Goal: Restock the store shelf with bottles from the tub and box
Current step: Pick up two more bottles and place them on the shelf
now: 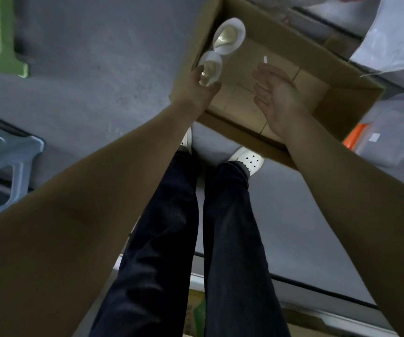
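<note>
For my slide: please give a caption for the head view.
Left hand grips a bottle in the cardboard box; right hand hovers open.

Dim, flat light, cool cast, shadows soft. Glare on far bottle (229, 36). Trousers (162, 239) crush to near-black. Whole frame slightly blurred; strong wide-angle stretch at edges.
</note>
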